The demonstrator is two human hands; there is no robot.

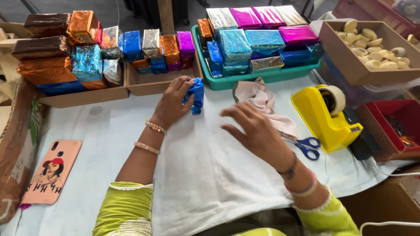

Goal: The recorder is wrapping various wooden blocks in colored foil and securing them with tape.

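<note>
My left hand [171,104] grips a small packet wrapped in shiny blue foil [196,95], holding it upright on the white cloth [192,166] just in front of a cardboard tray. My right hand [256,131] hovers over the cloth with its fingers spread and holds nothing. It is a little right of the blue packet and partly covers a pale pink rag [259,98]. Blue-handled scissors [306,146] lie just right of my right hand.
Cardboard trays [153,85] at the back left hold several foil-wrapped packets. A teal tray [245,78] holds more. A yellow tape dispenser [326,116] stands at the right. A box of pale round pieces [354,70], a red bin [409,111] and a pink-cased phone [51,171] are around.
</note>
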